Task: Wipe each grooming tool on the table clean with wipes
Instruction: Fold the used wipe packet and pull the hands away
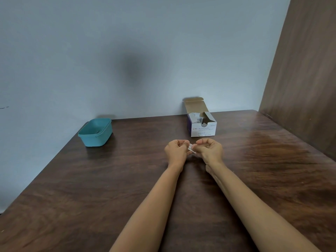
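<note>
Both hands are held together above the middle of the dark wooden table (91,188). My left hand (177,150) and my right hand (209,149) each pinch one end of a small white wipe packet (191,148) between them. Just behind the hands stands an open white and purple box of alcohol swabs (202,128), its lid flipped up, with several packets showing inside. A teal plastic tub (95,132) sits at the back left of the table; a thin dark item lies inside it, too small to identify.
A pale blue wall runs along the table's far edge. A brown wooden panel (305,70) rises along the right side. The table's left edge runs diagonally from the tub toward the near left corner.
</note>
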Demonstrator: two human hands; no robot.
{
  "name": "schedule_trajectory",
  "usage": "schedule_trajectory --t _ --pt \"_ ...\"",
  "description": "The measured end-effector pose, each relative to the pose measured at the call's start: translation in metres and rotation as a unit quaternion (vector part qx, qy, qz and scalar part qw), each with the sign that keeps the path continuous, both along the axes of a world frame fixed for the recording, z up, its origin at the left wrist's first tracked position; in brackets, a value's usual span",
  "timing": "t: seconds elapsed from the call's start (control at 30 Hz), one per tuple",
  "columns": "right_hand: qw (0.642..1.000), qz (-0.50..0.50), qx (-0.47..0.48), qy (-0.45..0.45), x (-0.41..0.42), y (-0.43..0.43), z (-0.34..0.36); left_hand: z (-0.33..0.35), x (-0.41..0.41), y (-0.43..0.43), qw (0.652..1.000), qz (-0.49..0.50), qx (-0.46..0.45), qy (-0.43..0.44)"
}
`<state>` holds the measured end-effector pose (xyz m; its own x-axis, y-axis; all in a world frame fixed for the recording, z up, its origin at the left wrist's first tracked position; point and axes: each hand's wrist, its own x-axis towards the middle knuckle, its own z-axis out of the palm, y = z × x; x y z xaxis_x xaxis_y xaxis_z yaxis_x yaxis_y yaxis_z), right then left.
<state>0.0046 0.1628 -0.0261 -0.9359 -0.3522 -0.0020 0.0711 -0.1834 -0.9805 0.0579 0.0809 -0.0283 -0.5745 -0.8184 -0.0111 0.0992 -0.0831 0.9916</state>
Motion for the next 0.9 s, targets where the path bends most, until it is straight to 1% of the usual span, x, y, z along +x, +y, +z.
schedule_trajectory --t 0.1,0.27,0.43,0.53,0.6,0.73,0.8,0.9 --pt "1.000 0.002 0.002 -0.010 0.003 0.003 0.003 0.004 0.003 0.003 1.000 -0.003 0.005 -0.005" --pt "0.999 0.033 -0.002 -0.026 0.005 0.018 0.002 0.011 0.012 0.017 0.999 -0.028 0.033 -0.004" --pt "0.999 0.046 -0.009 -0.016 0.013 0.052 0.011 0.016 0.021 0.040 0.989 -0.086 0.118 0.016" --pt "0.999 0.052 -0.003 -0.002 0.017 0.082 0.019 0.022 0.028 0.061 0.980 -0.126 0.151 0.033" --pt "0.999 0.035 0.011 0.006 0.020 0.106 0.022 0.028 0.031 0.081 0.975 -0.154 0.158 0.031" --pt "0.999 -0.028 0.036 0.020 0.028 0.165 0.026 0.036 0.039 0.132 0.968 -0.189 0.166 0.001" --pt "0.998 -0.057 0.032 0.023 0.035 0.200 0.026 0.037 0.045 0.161 0.967 -0.200 0.159 -0.006" --pt "0.997 -0.081 0.011 0.016 0.049 0.258 0.024 0.033 0.056 0.211 0.965 -0.206 0.161 0.015"
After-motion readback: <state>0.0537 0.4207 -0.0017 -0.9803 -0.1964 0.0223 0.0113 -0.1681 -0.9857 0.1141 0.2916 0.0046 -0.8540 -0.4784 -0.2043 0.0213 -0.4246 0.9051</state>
